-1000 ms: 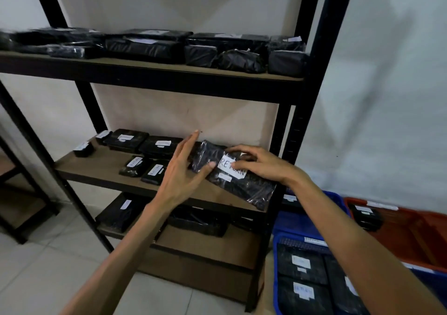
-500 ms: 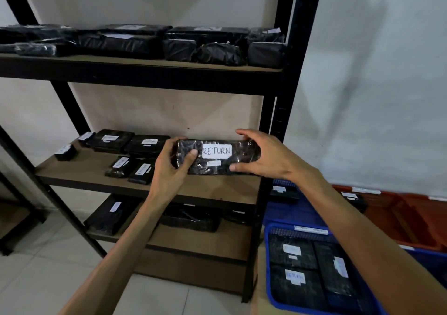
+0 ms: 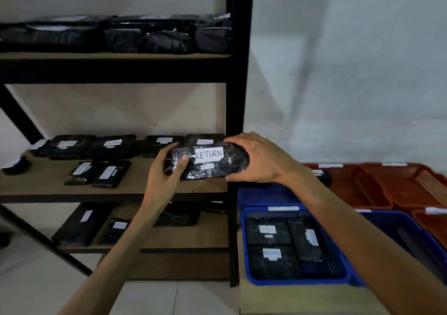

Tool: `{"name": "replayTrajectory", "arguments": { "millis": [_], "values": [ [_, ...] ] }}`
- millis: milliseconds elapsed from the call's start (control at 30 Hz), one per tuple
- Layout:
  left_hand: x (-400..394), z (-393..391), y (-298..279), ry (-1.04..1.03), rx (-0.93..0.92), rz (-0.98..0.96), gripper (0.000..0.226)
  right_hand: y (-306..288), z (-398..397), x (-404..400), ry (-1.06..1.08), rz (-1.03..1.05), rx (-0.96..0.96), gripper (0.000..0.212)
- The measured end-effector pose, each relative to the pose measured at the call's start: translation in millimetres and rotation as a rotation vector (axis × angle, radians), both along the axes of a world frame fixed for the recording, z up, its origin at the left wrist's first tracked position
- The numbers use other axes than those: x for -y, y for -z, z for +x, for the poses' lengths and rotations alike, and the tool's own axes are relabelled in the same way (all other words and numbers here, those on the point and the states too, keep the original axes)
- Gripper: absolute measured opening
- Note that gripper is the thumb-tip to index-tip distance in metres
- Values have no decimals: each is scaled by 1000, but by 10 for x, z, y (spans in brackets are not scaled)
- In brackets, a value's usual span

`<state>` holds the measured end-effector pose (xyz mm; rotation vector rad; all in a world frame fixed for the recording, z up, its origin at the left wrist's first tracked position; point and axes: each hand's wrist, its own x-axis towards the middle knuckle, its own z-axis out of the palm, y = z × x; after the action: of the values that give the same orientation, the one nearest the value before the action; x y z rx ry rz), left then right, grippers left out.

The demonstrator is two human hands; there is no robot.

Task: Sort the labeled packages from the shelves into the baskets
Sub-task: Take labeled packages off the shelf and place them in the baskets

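Note:
A black plastic-wrapped package [image 3: 212,167] with a white label reading RETURN is held level in front of the middle shelf [image 3: 55,189]. My left hand [image 3: 164,176] grips its left end, thumb across the front. My right hand [image 3: 256,160] wraps over its right end. Several more labeled black packages [image 3: 108,145] lie on the middle shelf behind and to the left. A blue basket [image 3: 297,281] at lower right holds three labeled packages.
The black metal rack has an upright post [image 3: 238,85] just behind my right hand. Dark packages [image 3: 167,40] fill the top shelf, others [image 3: 82,225] lie on the bottom shelf. Red baskets [image 3: 387,184] stand at the right by the wall, and a second blue basket [image 3: 396,225] lies beside them.
The package turned from tilted to level with its RETURN label facing me, and both hands carried it rightward toward the rack's post. The view shifted right, showing more of the baskets.

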<state>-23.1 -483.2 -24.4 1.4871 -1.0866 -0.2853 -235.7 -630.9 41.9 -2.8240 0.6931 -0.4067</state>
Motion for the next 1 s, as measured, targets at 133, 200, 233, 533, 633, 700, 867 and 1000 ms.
{"name": "replayTrajectory", "arguments": {
  "millis": [133,200,233,533,633,700,867,1000],
  "values": [
    [160,-438,211,-122,-35,-60,47,142,-543,117,75,44,-33,91],
    [255,-692,329,-178,-8,-109,38,245,-867,230,146,64,-55,91],
    [322,-818,392,-169,5,-113,35,301,-1038,296,187,76,-62,92],
    [1346,-1740,1121,131,199,218,46,936,-2390,1089,575,211,-84,88],
    [1755,-1971,1370,161,255,344,49,1157,-2719,1420,685,278,-68,85],
    [2046,-2088,1547,173,277,416,50,1290,-2870,1656,750,333,-88,89],
    [2602,-2195,1944,223,261,623,57,1589,-2789,2118,859,485,-94,90],
    [2958,-2137,2161,259,187,705,58,1890,-2350,2368,886,554,-70,93]
  ]
}}
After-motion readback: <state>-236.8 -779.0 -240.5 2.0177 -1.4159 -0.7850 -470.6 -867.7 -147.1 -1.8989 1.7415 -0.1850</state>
